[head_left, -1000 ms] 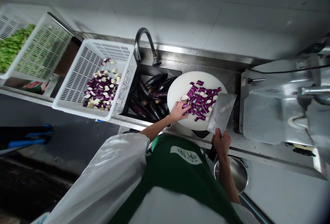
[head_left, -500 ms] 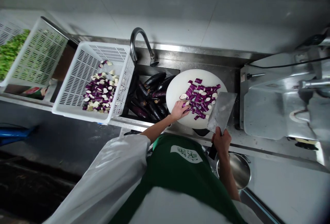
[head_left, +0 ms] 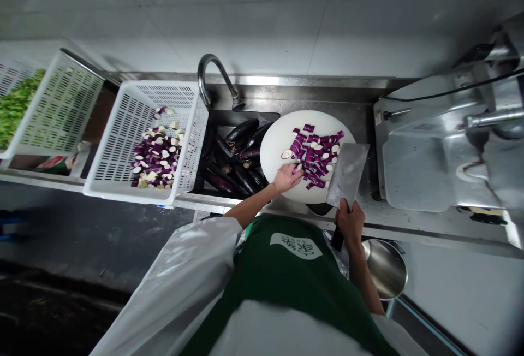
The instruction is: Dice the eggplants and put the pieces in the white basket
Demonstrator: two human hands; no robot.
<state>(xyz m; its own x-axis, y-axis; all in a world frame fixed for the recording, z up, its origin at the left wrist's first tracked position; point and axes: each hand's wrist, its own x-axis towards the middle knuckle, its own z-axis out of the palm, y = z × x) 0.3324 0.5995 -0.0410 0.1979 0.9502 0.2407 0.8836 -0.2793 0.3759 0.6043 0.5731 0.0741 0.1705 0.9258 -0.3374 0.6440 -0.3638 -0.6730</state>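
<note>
Clamped shut around the handle of a cleaver (head_left: 347, 176), the grip of the right hand (head_left: 350, 219) holds the broad blade flat and slanted over the four o'clock edge of a round white cutting board (head_left: 276, 140). The grip of the left hand (head_left: 286, 177) is apart, fingers spread and resting on the board at its seven o'clock edge, touching the nearest of the chopped eggplant pieces (head_left: 315, 151).

At three o'clock from the board a big steel machine (head_left: 442, 165) sits on the steel surface (head_left: 409, 219). At nine o'clock, past the sink (head_left: 245, 118), a white slotted basket (head_left: 123, 137) stands with its corner against the sink rim; a second basket (head_left: 57, 105) lies further out at nine o'clock, tilted, with green leaves (head_left: 14, 105) beyond it. The board lies partly over the sink's three o'clock side. A curved tap (head_left: 213, 77) rises at eleven o'clock from the board. A steel bowl (head_left: 385, 274) sits low at five o'clock, just beside the right forearm.

Whole dark eggplants (head_left: 239, 154) are piled in the sink, touching the board's nine o'clock edge. The chopped pieces, purple skin and white flesh, are heaped on the board from its centre toward two o'clock, between the left hand and the blade. More cut pieces (head_left: 158, 154) are heaped inside the nearer basket, toward its three o'clock wall.
</note>
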